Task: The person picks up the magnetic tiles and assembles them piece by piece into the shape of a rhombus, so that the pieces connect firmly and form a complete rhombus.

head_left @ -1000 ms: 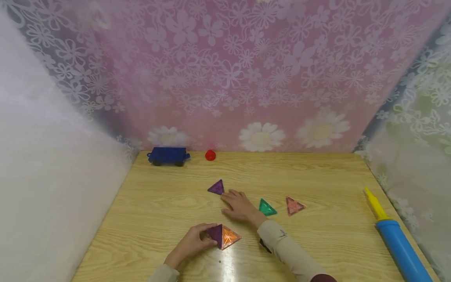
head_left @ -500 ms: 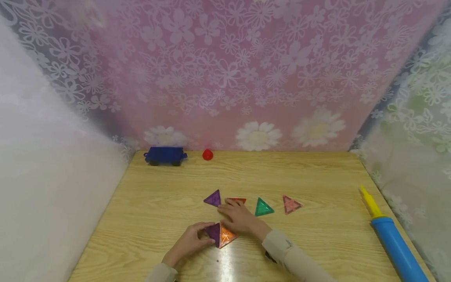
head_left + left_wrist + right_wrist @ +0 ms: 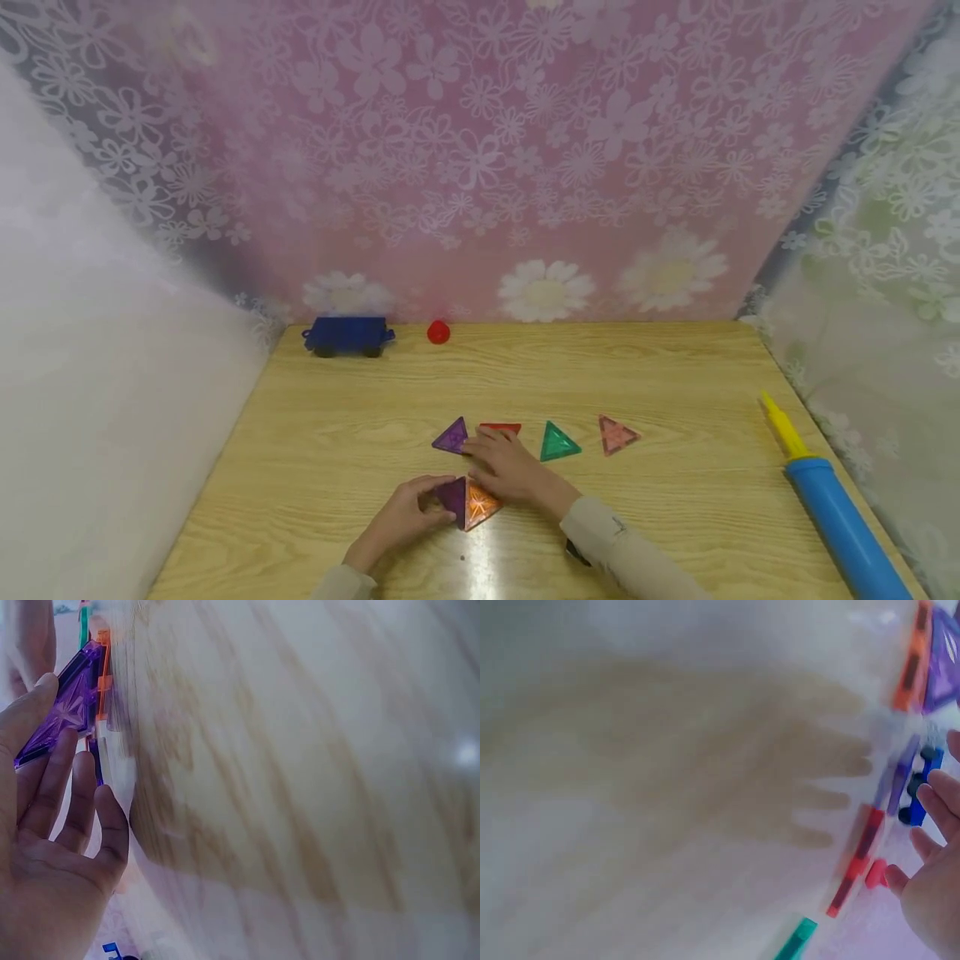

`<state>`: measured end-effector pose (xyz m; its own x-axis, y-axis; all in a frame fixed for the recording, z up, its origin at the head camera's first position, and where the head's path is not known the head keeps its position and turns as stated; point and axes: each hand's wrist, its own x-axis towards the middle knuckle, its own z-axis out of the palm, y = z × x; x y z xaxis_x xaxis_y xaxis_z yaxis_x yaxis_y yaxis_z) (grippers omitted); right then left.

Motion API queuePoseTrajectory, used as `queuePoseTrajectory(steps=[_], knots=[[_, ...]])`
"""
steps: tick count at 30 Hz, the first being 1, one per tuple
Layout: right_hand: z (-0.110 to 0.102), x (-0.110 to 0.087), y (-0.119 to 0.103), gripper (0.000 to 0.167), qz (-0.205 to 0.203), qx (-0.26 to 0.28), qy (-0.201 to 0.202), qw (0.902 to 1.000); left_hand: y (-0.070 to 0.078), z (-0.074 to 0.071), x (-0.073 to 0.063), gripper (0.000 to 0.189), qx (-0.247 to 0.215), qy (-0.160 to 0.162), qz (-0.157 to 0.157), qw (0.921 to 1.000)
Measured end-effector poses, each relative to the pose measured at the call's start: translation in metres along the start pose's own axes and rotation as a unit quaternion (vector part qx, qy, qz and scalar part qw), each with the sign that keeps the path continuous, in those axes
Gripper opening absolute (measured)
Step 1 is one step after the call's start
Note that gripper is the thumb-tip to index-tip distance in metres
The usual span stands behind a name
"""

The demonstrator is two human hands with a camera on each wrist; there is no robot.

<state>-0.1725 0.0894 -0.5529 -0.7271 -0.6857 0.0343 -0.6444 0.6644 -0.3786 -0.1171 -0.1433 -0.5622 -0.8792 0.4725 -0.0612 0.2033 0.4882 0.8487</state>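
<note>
In the head view my left hand (image 3: 401, 510) pinches a dark purple triangular magnetic tile (image 3: 452, 498) between thumb and fingers. An orange triangular tile (image 3: 480, 503) lies edge to edge with it on the right. The left wrist view shows the purple tile (image 3: 69, 712) between thumb and fingers at closer range. My right hand (image 3: 513, 468) reaches in from the right, low over the table, its fingertips at the right corner of a second purple triangular tile (image 3: 451, 437). Its fingers (image 3: 945, 806) look extended in the right wrist view. A red tile (image 3: 501, 428) is partly hidden behind this hand.
A green triangular tile (image 3: 558, 442) and a pink one (image 3: 617, 435) lie right of the red tile. At the back edge stand a blue toy wagon (image 3: 347, 335) and a small red piece (image 3: 438, 332). A blue and yellow pump (image 3: 840, 517) lies along the right side.
The second purple tile has slid toward me with my right hand, which also came nearer. The red tile has come into view behind it. My left hand keeps its hold.
</note>
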Motion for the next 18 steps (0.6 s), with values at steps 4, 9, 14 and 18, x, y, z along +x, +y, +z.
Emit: queuePoseTrajectory(steps=[4,9,14,18], knots=[[-0.004,0.017,0.004,0.052,0.019,0.01,0.015,0.9997,0.0,-0.002,-0.002,0.055,-0.001,0.003,0.002,1.0],[-0.005,0.034,0.011,0.06,0.038,-0.01,0.004,0.9992,-0.001,0.0,-0.003,0.056,0.006,0.004,0.002,1.0],[-0.005,0.041,0.014,0.069,0.061,0.001,-0.013,0.9981,-0.001,0.002,-0.002,0.055,0.001,0.001,0.006,1.0],[-0.005,0.042,0.016,0.069,0.063,0.01,-0.014,0.9978,0.0,0.002,-0.001,0.055,0.0,-0.002,0.006,1.0]])
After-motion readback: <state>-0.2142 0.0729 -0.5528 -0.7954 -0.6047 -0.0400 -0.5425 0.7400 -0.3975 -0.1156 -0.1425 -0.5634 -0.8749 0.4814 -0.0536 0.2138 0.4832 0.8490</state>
